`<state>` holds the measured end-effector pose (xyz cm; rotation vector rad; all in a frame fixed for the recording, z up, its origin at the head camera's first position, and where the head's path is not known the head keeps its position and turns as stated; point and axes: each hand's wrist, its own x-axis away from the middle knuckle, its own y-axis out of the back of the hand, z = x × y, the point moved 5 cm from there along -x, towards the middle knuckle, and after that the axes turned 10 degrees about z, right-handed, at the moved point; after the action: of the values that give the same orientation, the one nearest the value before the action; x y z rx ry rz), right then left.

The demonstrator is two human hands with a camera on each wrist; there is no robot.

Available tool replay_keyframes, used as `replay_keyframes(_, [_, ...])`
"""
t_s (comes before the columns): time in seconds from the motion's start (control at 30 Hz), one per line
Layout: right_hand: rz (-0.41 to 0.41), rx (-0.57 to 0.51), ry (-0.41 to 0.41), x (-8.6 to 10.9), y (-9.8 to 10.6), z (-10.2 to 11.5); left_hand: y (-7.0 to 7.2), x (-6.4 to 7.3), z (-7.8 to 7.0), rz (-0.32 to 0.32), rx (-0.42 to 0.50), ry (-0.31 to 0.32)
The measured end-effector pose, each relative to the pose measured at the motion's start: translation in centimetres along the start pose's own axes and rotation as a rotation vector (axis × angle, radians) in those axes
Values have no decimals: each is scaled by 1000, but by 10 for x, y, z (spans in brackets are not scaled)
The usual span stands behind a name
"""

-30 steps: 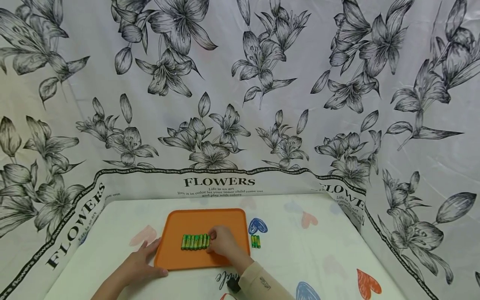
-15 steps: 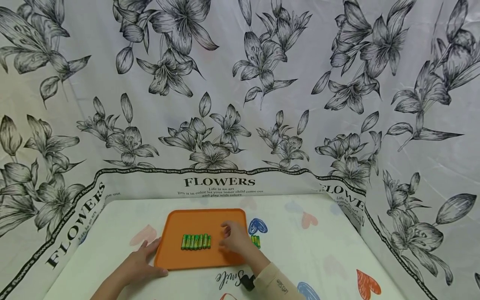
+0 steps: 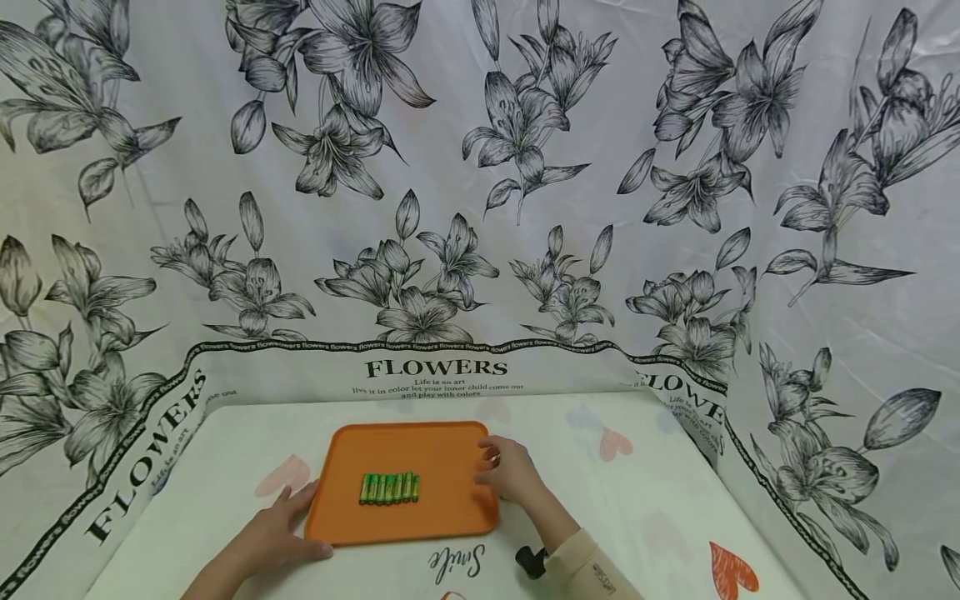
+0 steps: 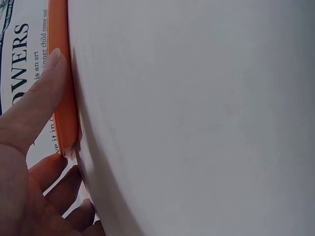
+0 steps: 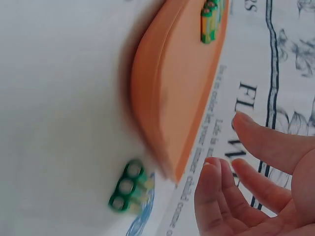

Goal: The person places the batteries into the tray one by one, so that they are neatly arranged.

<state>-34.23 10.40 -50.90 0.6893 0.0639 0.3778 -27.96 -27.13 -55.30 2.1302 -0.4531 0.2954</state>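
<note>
An orange tray lies on the table, bearing a row of several green and yellow batteries side by side. My left hand holds the tray's near left corner, thumb along the near wall and fingers at the left side; the left wrist view shows that thumb against the orange wall. Over the tray's right edge is my right hand, thumb and fingers apart with nothing between them. In the right wrist view, three more batteries lie together on the tablecloth just off the tray; in the head view my right hand hides them.
The white tablecloth has printed hearts and the word "Smile". A floral curtain closes in the table's back and sides. A small black device sits by my right sleeve.
My right hand has drawn away from the right end of the battery row and moved right, to the tray's right edge. The left hand has stayed at the tray's corner.
</note>
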Motion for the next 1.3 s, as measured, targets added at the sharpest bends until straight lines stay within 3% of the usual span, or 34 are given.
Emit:
replay_keyframes(0.2, [24,-33,-18,7,13,-22,-2,-2,2,11,-1,13])
replay_keyframes(0.43, [18,14,-50,15,29,-46,0,-1,2,-14,-15,-11])
replay_keyframes(0.7, [88,-6,-107,17,25,-66,0,0,1,-12,-13,-9])
replay_keyframes(1.13, [55,90,-203,17,18,-68,1,0,1,-17,-32,-27])
replay_keyframes(1.3, [48,98,-206,20,18,-68,0,0,1,-2,-37,-9])
